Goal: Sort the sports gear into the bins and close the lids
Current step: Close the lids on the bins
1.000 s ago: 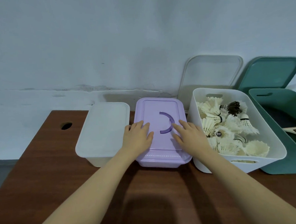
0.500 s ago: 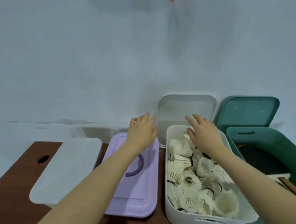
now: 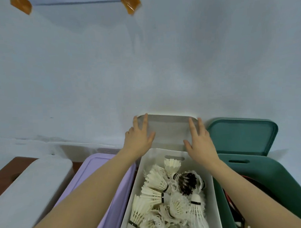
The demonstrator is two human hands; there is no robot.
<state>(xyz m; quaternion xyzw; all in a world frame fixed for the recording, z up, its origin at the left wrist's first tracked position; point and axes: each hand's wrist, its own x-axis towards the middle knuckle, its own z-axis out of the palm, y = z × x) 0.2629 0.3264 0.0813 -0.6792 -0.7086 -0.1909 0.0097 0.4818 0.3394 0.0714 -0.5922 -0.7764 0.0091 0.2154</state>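
Note:
An open white bin (image 3: pixel 214 189) holds several feather shuttlecocks (image 3: pixel 168 200), one of them black. Its white lid (image 3: pixel 169 130) leans upright against the wall behind it. My left hand (image 3: pixel 138 137) lies flat on the lid's left edge with fingers spread. On the lid's right edge rests my right hand (image 3: pixel 199 142), also flat and spread. Neither hand is closed around the lid. To the right stands an open green bin (image 3: pixel 289 185) with dark gear inside, and its green lid (image 3: pixel 241 135) leans on the wall.
A closed purple bin (image 3: pixel 96 163) sits left of the white bin, partly under my left arm. Further left is a closed frosted white bin (image 3: pixel 33 186) on the brown table (image 3: pixel 1 174). The wall stands right behind the bins.
Both hands left the purple lid, moved right and forward over the shuttlecock bin, and now rest on the white lid. My view has tilted up and shifted right.

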